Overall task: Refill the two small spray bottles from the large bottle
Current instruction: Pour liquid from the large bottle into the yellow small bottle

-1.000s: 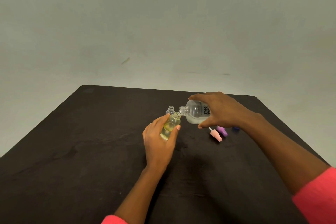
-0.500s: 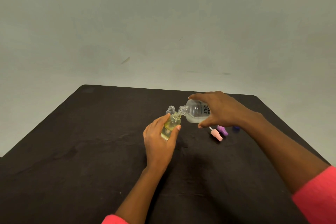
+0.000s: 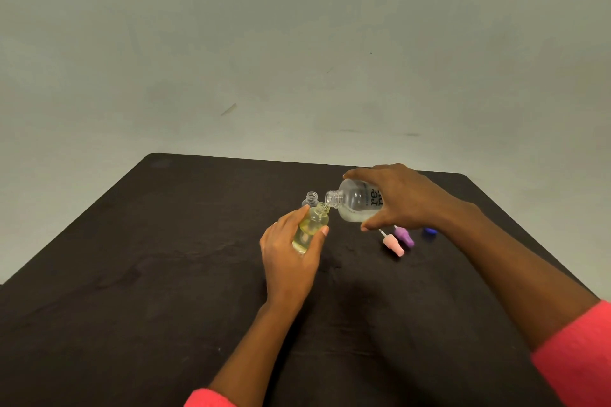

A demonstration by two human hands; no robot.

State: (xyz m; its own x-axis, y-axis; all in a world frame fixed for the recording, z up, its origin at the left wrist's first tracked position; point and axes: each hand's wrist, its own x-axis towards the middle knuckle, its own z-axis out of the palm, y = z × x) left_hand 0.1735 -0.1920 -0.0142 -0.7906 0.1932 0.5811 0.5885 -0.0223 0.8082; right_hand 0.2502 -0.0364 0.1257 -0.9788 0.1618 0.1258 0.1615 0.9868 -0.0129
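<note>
Right hand (image 3: 406, 198) grasps the large bottle (image 3: 355, 205), tipped neck-to-mouth over the small spray bottle (image 3: 310, 228) gripped in the left hand (image 3: 291, 261), toward the table's (image 3: 165, 274) far edge. The second small bottle (image 3: 310, 200) stands uncapped just behind it. A pink spray top (image 3: 393, 244), a purple spray top (image 3: 405, 236) and what may be a blue cap (image 3: 429, 232) lie nearer the right edge.

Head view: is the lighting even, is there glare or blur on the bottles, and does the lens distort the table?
Head view: soft, even light, only faint shadows on the dark table; little glare on the large bottle or the held small bottle, both sharp enough to show liquid; the table's sides splay outward, typical of a wide-angle lens.
</note>
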